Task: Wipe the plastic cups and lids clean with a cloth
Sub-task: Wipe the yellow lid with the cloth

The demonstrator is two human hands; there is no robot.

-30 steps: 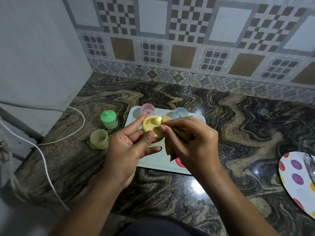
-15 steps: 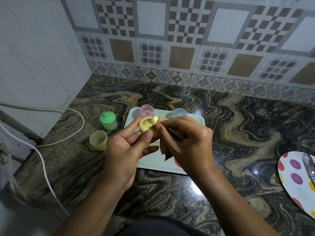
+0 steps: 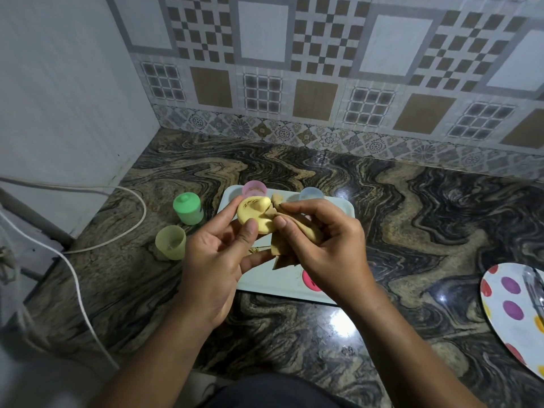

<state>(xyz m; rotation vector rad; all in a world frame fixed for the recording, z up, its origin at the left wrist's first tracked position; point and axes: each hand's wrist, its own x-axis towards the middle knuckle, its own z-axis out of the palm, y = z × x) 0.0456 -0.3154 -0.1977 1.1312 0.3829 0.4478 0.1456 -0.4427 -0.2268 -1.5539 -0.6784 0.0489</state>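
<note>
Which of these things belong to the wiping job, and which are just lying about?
Job: yellow lid, cloth, pink cup, blue cup, green lidded cup, yellow cup, pink lid, tray.
Lying about: spotted plate, white cable.

I read no text, label, brand or number: green capped cup (image 3: 187,209), tray (image 3: 266,280), dotted plate (image 3: 512,307) and wall tiles (image 3: 263,32) carry patterns or plain colour only.

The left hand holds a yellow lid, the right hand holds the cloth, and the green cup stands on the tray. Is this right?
Not quite. In the head view the green cup stands on the counter, left of the tray, not on it. The rest holds.
</note>
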